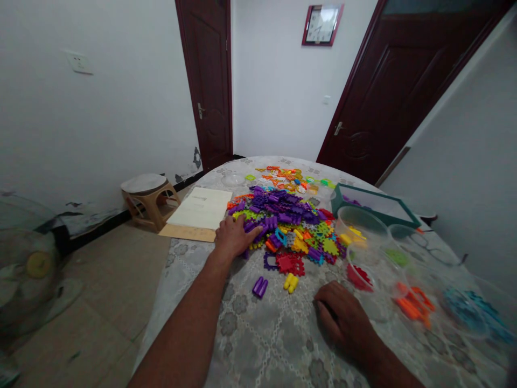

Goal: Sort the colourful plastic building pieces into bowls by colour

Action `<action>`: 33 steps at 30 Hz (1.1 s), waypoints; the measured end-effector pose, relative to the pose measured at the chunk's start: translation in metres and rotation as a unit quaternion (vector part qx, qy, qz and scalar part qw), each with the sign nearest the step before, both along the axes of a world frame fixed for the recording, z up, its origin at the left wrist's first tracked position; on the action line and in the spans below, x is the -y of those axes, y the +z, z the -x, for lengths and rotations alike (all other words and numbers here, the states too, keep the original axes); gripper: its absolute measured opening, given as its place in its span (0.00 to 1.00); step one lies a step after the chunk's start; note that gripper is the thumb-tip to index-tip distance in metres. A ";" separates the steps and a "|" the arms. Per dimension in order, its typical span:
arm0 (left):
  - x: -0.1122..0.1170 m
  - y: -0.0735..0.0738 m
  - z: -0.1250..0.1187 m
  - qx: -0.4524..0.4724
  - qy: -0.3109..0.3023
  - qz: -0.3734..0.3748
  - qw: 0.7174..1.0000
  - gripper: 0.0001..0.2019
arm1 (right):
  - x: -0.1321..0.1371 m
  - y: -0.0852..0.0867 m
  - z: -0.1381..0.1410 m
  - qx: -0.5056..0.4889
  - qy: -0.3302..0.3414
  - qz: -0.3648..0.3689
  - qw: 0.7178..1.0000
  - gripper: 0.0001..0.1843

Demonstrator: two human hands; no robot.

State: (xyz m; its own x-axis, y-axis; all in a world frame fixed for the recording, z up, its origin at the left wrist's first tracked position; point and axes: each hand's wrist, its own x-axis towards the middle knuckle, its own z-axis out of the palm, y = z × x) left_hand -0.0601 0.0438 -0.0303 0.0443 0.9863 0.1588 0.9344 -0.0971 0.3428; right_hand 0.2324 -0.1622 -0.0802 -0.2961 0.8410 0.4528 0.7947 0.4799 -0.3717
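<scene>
My left hand [233, 236] reaches onto the left edge of a heap of plastic building pieces [288, 207], its thumb spread away from the fingers. Purple pieces lie under and beside it, and the fingertips are partly hidden among them. My right hand [338, 308] rests on the tablecloth near the front with its fingers curled in, and nothing shows in it. Between the hands, a purple double-tube piece [260, 287] and a yellow double-tube piece [291, 283] lie apart from the heap. A red gear-edged piece [290, 264] sits at the heap's near edge.
Clear round tubs stand on the right, holding yellow, red [359, 277], orange [414, 303] and blue pieces [468, 310]. Behind them is a green-sided box [375, 206] with purple pieces inside. An open book [201, 209] lies left of the heap. A stool [151, 202] stands beyond the table's left edge.
</scene>
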 end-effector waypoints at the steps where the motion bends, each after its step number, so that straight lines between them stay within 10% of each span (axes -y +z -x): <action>1: 0.003 0.000 -0.001 0.008 -0.008 0.006 1.000 0.40 | 0.000 0.001 0.000 0.001 -0.001 -0.001 1.000 0.08; 8: 0.028 -0.009 0.001 0.017 -0.089 0.028 0.995 0.47 | 0.000 0.004 0.002 0.008 -0.006 -0.002 1.000 0.08; 33: 0.019 -0.017 -0.035 0.045 -0.014 -0.055 0.997 0.28 | -0.005 0.003 0.003 0.012 -0.007 0.027 1.000 0.06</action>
State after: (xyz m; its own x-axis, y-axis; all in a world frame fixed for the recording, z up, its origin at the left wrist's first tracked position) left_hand -0.0247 0.0245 -0.0469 0.0529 0.9614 0.2700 0.8962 -0.1650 0.4119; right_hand 0.2298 -0.1572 -0.0773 -0.2938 0.8684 0.3994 0.8103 0.4479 -0.3777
